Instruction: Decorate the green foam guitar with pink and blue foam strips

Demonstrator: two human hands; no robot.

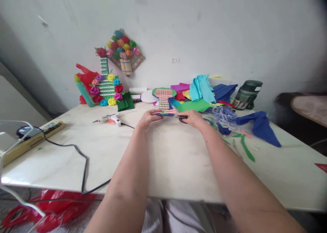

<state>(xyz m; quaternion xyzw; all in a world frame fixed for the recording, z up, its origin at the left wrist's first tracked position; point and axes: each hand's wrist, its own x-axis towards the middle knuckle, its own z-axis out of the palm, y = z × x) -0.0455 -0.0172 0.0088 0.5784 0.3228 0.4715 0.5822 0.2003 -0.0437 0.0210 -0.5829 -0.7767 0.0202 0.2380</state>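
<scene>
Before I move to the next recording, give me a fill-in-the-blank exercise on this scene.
The strips in the left hand are coloured ____.
The right hand holds dark-handled ____.
The glue gun lies nearer the ____ hand.
The flower basket is against the ____.

Missing words: pink; scissors; left; wall.

I see slim pale-pink sticks (170,111) held up just right of the frame's center, roughly level across it. At their right end are dark-handled scissors (183,119), their blades too blurred to read. Just behind the sticks is a green craft panel (164,97), wide above and narrower below, blue-edged at lower right, crossed by a pink lattice.
</scene>
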